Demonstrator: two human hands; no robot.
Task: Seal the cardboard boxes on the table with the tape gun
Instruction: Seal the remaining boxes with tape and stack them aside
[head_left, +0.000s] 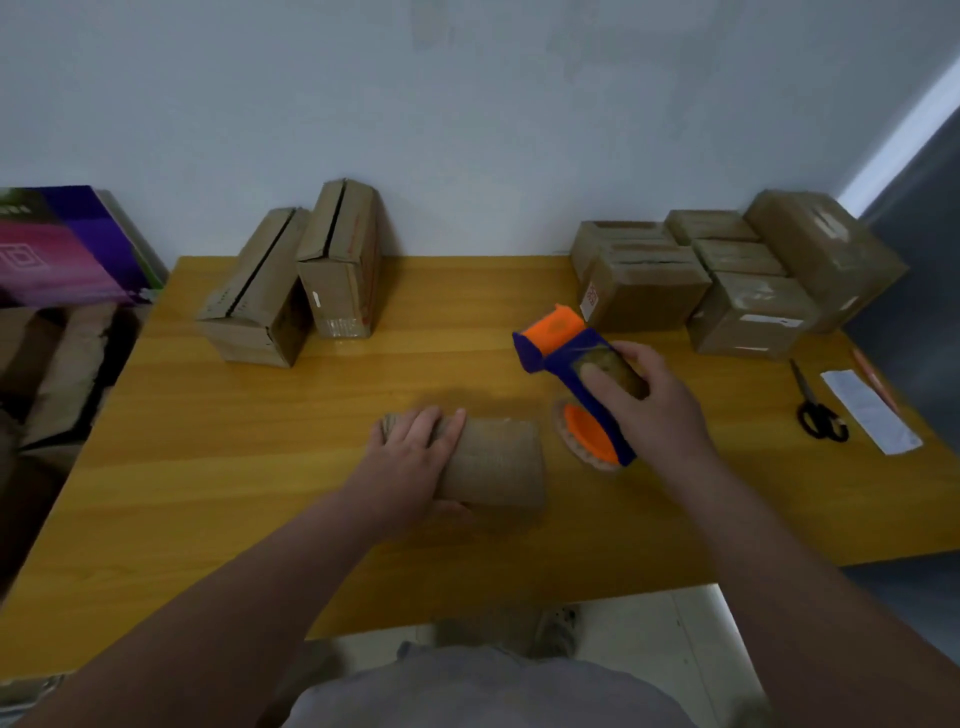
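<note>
A small cardboard box (493, 462) lies in the middle of the yellow wooden table (260, 467). My left hand (410, 462) lies over its left end, fingers across the top and thumb curled at the near side. My right hand (654, 405) grips a blue and orange tape gun (576, 374) with a brown tape roll, held just right of that box and a little above the table. Two tall boxes (296, 280) with open top seams stand at the back left. Several taped boxes (727, 275) are grouped at the back right.
Black scissors (818, 410), a white paper strip (872, 410) and an orange pen (875, 384) lie near the table's right edge. A purple and pink carton (72, 249) and more cardboard sit off the left edge. A wall stands behind the table.
</note>
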